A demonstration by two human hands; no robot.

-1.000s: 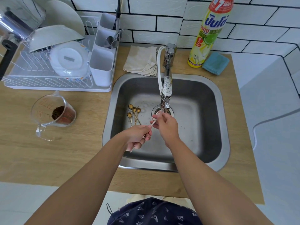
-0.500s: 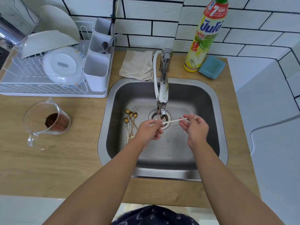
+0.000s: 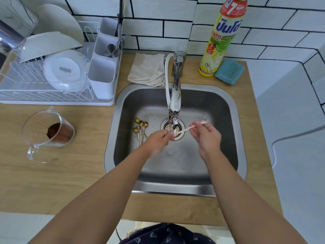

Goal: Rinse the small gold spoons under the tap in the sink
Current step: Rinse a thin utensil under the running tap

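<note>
Both hands, left (image 3: 159,138) and right (image 3: 205,133), pinch one spoon (image 3: 186,129) below the tap (image 3: 175,110); water apparently blurred. Four spoons (image 3: 140,128) left of them await rinsing.

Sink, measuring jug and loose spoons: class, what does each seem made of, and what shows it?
Sink: probably stainless steel, brushed grey with soft glare.
Measuring jug: clear glass or plastic, undecidable; its contents show through.
Spoons: likely gold-coloured metal, shiny.
</note>
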